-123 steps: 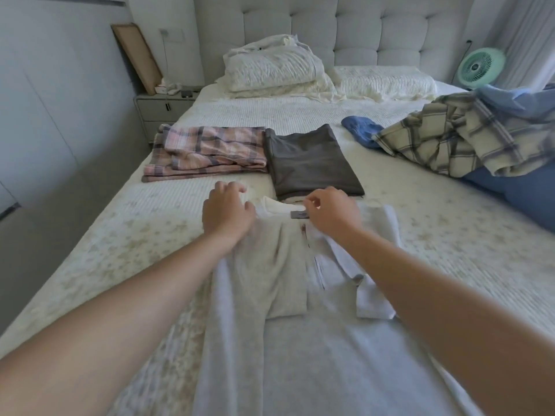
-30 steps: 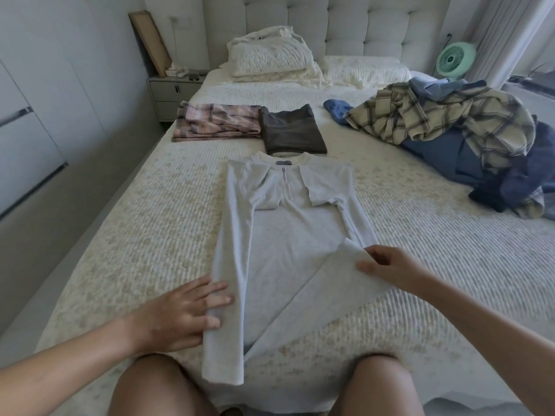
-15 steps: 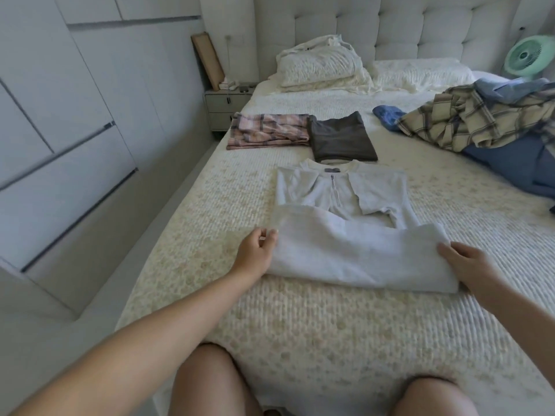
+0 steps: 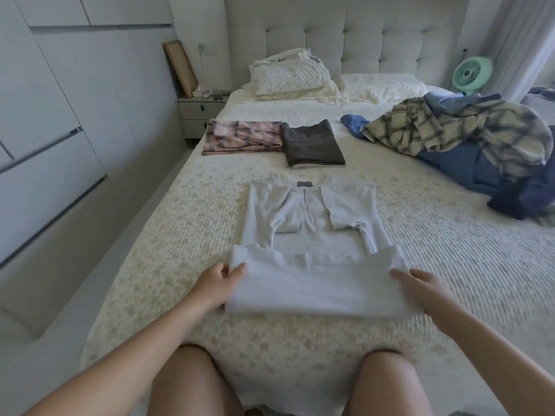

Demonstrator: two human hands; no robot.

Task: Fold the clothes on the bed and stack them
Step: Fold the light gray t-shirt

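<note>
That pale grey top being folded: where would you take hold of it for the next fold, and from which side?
Probably at the two ends of the doubled lower edge of the pale grey top, coming in from the near side of the bed, as the left hand and right hand do now. The folded band lies flat and wide across the top, so holding both ends should carry it up evenly towards the collar.

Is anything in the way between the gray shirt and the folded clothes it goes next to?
Nothing visible. Only bare bedspread lies between the light gray shirt and the folded dark top. Both the left hand and right hand already hold the shirt's folded hem.
</note>
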